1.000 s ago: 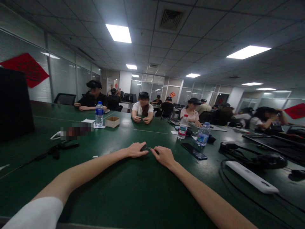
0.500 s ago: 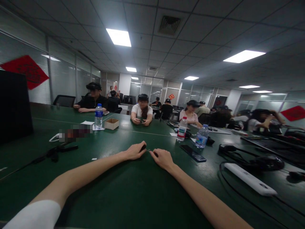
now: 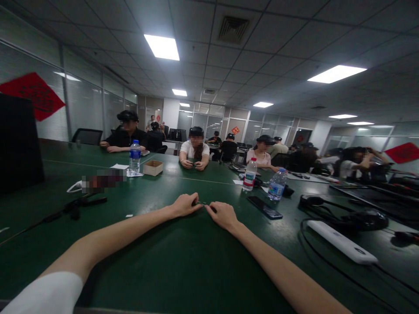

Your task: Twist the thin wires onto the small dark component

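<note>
My left hand point(image 3: 186, 205) is closed near the middle of the green table point(image 3: 170, 261), thumb and fingers pinched at a small dark piece point(image 3: 195, 202). Just right of it, my right hand point(image 3: 223, 215) is curled shut with its thumb and forefinger pressed together. A bit of black shows at its fingertips too. Between the two hands, only a narrow gap apart, runs a thin, faintly shiny sliver. It is too small to name, and the fingers cover most of what they grip.
A phone point(image 3: 264, 207) and two water bottles point(image 3: 250, 175) lie to the right, beyond them a white power strip point(image 3: 342, 242) with cables. A small cardboard box point(image 3: 152, 168) and a blue-capped bottle point(image 3: 134, 158) stand ahead left. Several people sit around the room.
My left thumb now reaches further right, toward my right fingertips, and less of the dark piece shows. My right hand stays nearly in place. The view has tilted slightly.
</note>
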A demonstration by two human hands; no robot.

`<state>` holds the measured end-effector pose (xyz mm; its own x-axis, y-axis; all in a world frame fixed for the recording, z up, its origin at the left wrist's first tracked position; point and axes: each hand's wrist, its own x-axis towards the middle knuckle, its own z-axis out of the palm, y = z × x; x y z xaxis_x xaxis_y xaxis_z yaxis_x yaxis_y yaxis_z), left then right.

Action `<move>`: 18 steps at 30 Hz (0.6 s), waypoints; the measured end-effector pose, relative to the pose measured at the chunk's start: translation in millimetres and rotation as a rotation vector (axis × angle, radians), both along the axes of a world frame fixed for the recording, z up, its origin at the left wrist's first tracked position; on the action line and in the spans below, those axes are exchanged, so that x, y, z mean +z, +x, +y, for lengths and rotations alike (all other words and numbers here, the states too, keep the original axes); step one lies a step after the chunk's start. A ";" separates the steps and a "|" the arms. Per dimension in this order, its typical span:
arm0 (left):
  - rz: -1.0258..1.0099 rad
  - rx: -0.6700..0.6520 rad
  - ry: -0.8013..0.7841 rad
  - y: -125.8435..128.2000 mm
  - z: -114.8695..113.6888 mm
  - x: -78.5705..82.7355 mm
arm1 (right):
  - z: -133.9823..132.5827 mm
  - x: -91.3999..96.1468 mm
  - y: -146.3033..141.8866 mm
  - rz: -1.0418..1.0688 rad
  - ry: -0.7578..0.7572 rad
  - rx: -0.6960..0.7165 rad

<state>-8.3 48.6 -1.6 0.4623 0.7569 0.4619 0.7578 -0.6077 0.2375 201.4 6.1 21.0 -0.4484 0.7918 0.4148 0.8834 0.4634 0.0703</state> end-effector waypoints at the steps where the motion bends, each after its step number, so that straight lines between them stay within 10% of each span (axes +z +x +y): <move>1: 0.005 0.023 0.016 0.4 -1.0 0.3 | -0.1 0.1 0.2 0.003 -0.004 0.003; 18: 0.004 -0.009 -0.034 2.9 -1.9 2.7 | -0.9 4.8 3.5 0.055 -0.034 0.010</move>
